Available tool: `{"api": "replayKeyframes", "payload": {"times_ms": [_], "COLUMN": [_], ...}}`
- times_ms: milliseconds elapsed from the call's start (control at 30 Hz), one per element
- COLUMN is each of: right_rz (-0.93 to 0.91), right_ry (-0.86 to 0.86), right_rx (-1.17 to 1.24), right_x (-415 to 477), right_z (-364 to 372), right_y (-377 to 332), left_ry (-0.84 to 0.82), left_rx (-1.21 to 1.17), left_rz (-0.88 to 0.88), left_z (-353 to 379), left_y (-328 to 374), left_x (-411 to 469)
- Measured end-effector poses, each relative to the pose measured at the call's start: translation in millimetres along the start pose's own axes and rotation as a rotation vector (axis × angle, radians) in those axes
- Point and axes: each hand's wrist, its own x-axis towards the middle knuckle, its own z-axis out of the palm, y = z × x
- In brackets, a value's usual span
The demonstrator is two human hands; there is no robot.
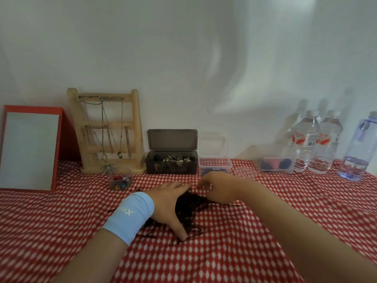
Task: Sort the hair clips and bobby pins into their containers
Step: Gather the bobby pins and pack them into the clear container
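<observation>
A dark heap of bobby pins (190,208) lies on the red-and-white cloth in the middle. My left hand (168,203), with a light blue wristband, lies flat over the heap's left side, fingers straight and thumb spread toward me. My right hand (214,187) rests at the heap's far right edge with its fingers curled down; whether they pinch a pin is hidden. Behind stands a dark grey box (171,162) with its lid up, filled with hair clips. Beside it a small clear box (215,165), lid up, holds dark items.
A small clear tub of coloured beads (120,182) sits left of the hands. A wooden jewellery stand (108,131) and a red-framed mirror (28,149) stand at back left. A clear case (276,163), two water bottles (315,141) and a blue bottle (360,149) stand at back right.
</observation>
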Motion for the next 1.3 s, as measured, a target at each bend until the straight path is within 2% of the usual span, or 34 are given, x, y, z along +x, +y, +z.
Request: {"api": "replayKeyframes", "payload": {"times_ms": [167, 300, 367, 500, 700, 867, 1067, 1167, 1233, 1300], "right_rz": [-0.013, -0.009, -0.01, -0.074, -0.166, -0.093, -0.066, -0.034, 0.0, 0.028], "right_ry": [-0.176, -0.136, -0.094, -0.061, -0.041, -0.021, 0.008, 0.006, 0.006, 0.031], "right_rx": [0.044, 0.087, 0.083, 0.015, -0.034, -0.046, 0.004, 0.148, 0.297, 0.316], "right_x": [-4, 6, 11, 21, 32, 26, 13, 9, 6, 6], "right_z": [7, 20, 19, 18, 12, 5, -1, -3, -6, -9], "right_y": [-21, -22, -19, -24, -29, -5, 23, 29, 31, 31], "left_ry": [0.173, 0.245, 0.212, 0.013, 0.233, 0.313, 0.261, 0.264, 0.253, 0.226], "left_rx": [-0.221, -0.242, -0.169, 0.014, -0.237, -0.289, -0.221, -0.089, -0.122, -0.212], "left_rz": [0.062, 0.033, -0.031, -0.188, -0.059, 0.028, 0.001, -0.03, -0.011, 0.043], "left_z": [6, 0, -2, 0, 8, 4, -8, -12, -13, -13], "left_y": [-4, -2, -7, -23, -28, -11, -1, -1, 1, 7], "left_x": [10, 7, 2, -7, 2, 19, 36, 36, 35, 36]}}
